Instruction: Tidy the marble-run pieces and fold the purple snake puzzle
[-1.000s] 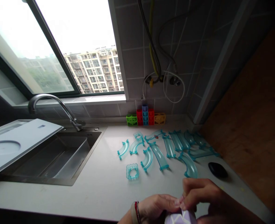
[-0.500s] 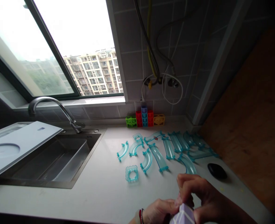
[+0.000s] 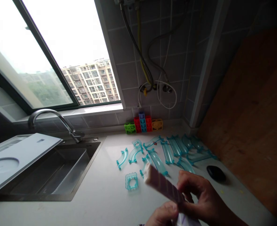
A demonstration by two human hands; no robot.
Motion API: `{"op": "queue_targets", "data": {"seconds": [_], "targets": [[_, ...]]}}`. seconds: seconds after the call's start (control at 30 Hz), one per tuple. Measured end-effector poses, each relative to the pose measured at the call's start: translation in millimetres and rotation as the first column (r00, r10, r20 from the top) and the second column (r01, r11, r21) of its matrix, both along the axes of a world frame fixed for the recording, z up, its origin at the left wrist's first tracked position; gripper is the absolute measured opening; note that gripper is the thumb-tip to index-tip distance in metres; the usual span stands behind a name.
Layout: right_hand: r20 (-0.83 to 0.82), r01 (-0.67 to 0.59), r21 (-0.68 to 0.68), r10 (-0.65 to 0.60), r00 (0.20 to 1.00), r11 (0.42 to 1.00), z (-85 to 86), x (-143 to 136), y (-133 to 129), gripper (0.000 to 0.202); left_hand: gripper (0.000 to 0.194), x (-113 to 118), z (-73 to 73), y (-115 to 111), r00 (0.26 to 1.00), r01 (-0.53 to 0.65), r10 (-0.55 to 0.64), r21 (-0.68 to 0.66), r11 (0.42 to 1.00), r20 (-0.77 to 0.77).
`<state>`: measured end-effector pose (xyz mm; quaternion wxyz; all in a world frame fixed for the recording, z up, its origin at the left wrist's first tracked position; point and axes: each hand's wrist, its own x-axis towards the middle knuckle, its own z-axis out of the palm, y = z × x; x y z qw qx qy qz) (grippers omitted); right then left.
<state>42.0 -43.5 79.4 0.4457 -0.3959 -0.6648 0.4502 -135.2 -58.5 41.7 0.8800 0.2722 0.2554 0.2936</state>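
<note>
A long pale purple object with light stripes, blurred at its far end, points up and left from between my hands. My right hand is closed round its near part. Beside it, low in the view, my left hand has its fingers pressed against a lilac patterned item, mostly cut off by the bottom edge. Past the striped object lie clear teal track pieces, one of them a long straight piece. A square teal piece with a round hole rests left of them.
Colourful blocks stand against the tiled wall. A black rounded object lies on the right of the counter. At the left are a sink, a faucet and a white panel lying across the sink.
The striped object now sticks out up and left from my hands; before, only a lilac patterned item showed there. My left hand sits slightly lower, and the camera view has tilted up.
</note>
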Motion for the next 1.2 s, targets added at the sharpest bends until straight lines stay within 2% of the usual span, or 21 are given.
{"op": "queue_targets", "data": {"seconds": [0.1, 0.17, 0.23, 0.33, 0.47, 0.7, 0.87, 1.07, 1.2], "targets": [[0.056, 0.026, 0.023, -0.028, 0.998, 0.999, 3.7, 0, 1, 0.032, 0.054, 6, -28.1, 13, 0.998, -0.029, 0.031, -0.027, 0.999, 0.058], [0.074, 0.023, 0.040, -0.026, 0.997, 0.999, 4.3, 0, 2, 0.028, 0.054, 8, -34.6, 13, 0.996, -0.053, 0.057, -0.057, 0.997, 0.071], [0.076, 0.029, 0.037, -0.031, 0.997, 0.999, 3.5, -1, 3, 0.026, 0.056, 7, -32.2, 11, 0.995, -0.068, 0.075, -0.099, 0.993, 0.072], [0.073, 0.040, 0.019, -0.041, 0.997, 0.999, 1.6, -1, 4, 0.024, 0.059, 5, -20.1, 10, 0.994, -0.076, 0.088, -0.158, 0.984, 0.066], [0.084, 0.038, 0.013, -0.039, 0.996, 0.999, 1.3, -2, 4, 0.023, 0.058, 2, -9.8, 11, 0.992, -0.084, 0.100, -0.179, 0.980, 0.082], [0.130, 0.065, 0.013, -0.066, 0.989, 0.998, 6.1, 0, 5, 0.018, 0.049, -3, -9.4, 13, 0.991, -0.073, 0.077, -0.044, 0.996, 0.107], [0.186, 0.091, 0.080, -0.105, 0.977, 0.993, 6.9, -1, 4, 0.021, 0.055, -8, -1.4, 17, 0.997, -0.077, 0.076, 0.021, 0.997, 0.023], [0.208, 0.110, 0.119, -0.133, 0.969, 0.987, 6.3, -2, 4, 0.021, 0.056, -10, -5.4, 20, 0.998, -0.066, 0.066, 0.030, 0.997, -0.006], [0.193, 0.152, 0.104, -0.169, 0.966, 0.983, 1.5, 1, 3, 0.024, 0.060, -13, -2.9, 19, 0.998, -0.049, 0.053, 0.102, 0.994, -0.044]]}}
